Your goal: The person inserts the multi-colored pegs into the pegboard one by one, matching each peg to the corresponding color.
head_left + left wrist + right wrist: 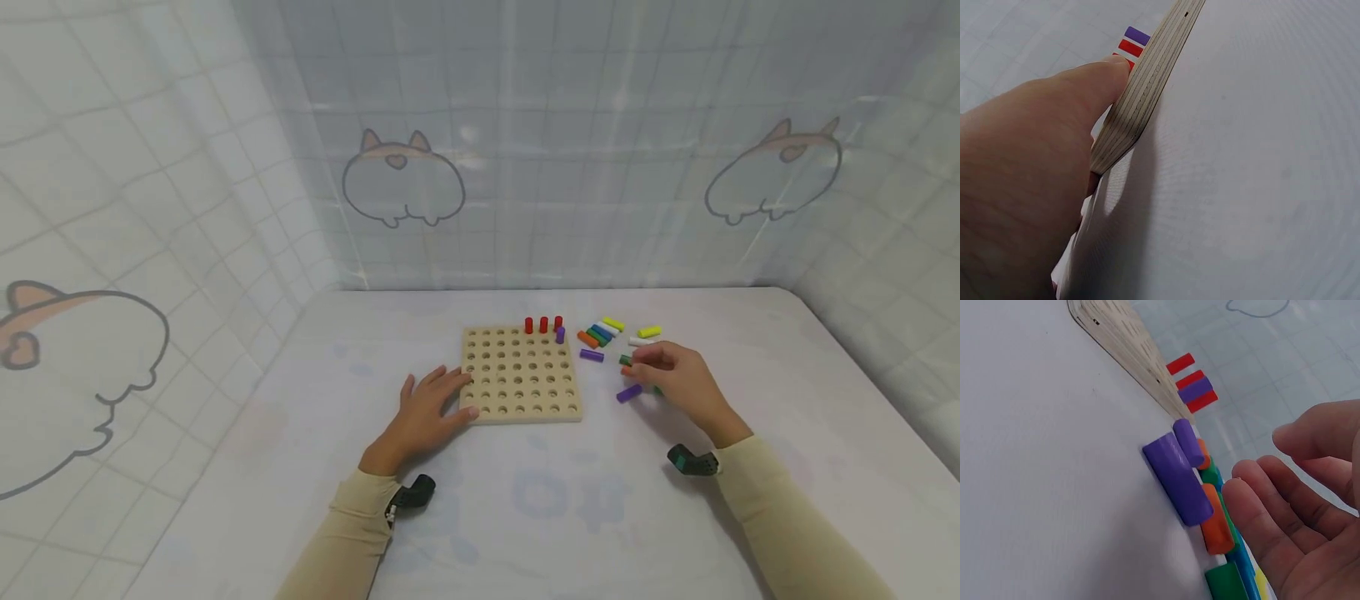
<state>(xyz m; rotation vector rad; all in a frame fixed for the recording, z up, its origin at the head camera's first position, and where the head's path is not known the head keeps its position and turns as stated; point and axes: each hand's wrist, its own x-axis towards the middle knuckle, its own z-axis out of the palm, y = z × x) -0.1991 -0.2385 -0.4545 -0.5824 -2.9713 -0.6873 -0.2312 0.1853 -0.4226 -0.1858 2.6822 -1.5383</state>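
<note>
Resting flat on the white table (525,508), your left hand (423,417) lies with relaxed fingers against the near left edge of the wooden pegboard (521,373); the left wrist view shows a finger pressed to the board's layered side, holding nothing. Your right hand (678,379) hovers over the loose pegs to the right of the board, fingers loosely bent; the right wrist view shows an open palm just beside an orange peg (1217,520) and a green peg (1227,582), and you grasp neither there. From the head view your knuckles cover the pegs under the hand, so whether a fingertip touches one cannot be told. A purple peg (629,392) lies near that hand on its left, another purple one (592,355) nearer the board, and yellow pegs (649,332) with a small mixed heap (598,334) lie farther off. Three red pegs (543,324) and one purple stand in the board's far right corner. A tiled curtain with cartoon drawings (403,179) closes the space on three sides.
</note>
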